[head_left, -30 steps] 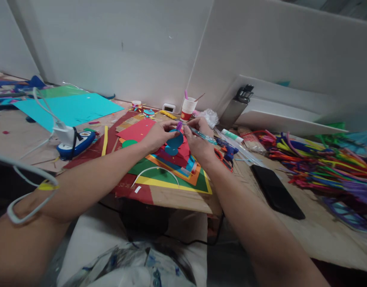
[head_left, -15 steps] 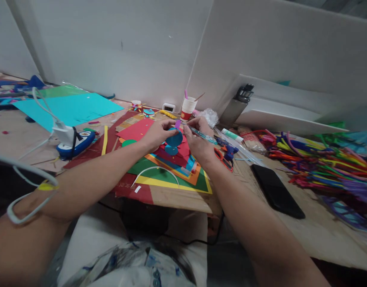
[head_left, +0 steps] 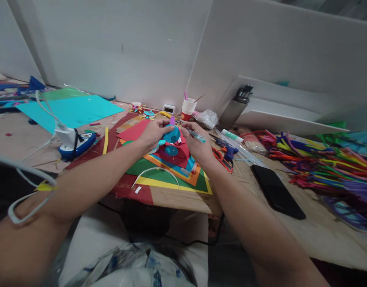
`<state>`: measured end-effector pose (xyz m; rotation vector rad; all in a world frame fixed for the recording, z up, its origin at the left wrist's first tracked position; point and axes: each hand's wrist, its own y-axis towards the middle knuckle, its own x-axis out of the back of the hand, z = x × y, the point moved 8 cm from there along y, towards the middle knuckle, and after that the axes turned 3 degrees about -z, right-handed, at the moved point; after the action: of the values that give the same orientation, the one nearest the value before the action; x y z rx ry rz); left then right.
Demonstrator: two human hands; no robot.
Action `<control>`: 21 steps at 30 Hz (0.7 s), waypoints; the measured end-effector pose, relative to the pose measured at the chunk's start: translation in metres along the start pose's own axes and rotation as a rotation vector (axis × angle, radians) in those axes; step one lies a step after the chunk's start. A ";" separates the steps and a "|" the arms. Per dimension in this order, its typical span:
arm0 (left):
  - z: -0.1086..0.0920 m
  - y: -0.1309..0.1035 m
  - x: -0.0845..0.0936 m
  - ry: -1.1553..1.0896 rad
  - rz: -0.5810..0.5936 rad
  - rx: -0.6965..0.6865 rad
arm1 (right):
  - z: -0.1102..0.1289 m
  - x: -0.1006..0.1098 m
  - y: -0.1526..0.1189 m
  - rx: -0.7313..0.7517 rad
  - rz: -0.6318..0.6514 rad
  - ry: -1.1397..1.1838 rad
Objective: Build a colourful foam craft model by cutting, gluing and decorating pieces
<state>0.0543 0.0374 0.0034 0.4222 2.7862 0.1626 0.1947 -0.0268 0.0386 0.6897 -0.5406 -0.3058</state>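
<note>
My left hand [head_left: 157,133] pinches a small blue paper craft [head_left: 171,134] made of round pieces, with a purple strip [head_left: 172,120] standing up at its top. Just to the right, my right hand [head_left: 198,141] is closed around a clear light-blue pen [head_left: 197,136]. The pen's tip is hard to make out behind the fingers. Under both hands lies a stack of coloured paper: red sheets [head_left: 135,132] on top, then blue, orange, green [head_left: 153,169] and yellow. Another blue disc [head_left: 171,150] shows just below the craft.
Orange-handled scissors [head_left: 221,160], a blue glue gun [head_left: 229,151] and a glue stick [head_left: 232,136] lie right of the paper. A black phone [head_left: 277,191] and pipe cleaners [head_left: 314,159] are farther right. Paper cups [head_left: 188,109] and a grey bottle [head_left: 235,105] stand behind. A blue power strip [head_left: 77,147] is left.
The blue craft has tilted and shifted slightly left in my left hand, now showing more pieces beneath it. My right hand with the pen has drawn a little away from it.
</note>
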 end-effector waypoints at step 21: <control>-0.015 0.008 0.019 -0.051 -0.128 0.013 | -0.011 0.001 0.006 0.078 0.159 -0.339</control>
<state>0.0341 0.0496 0.0134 0.2464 2.7543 0.1027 0.2024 -0.0174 0.0364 0.6690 -0.9297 -0.2546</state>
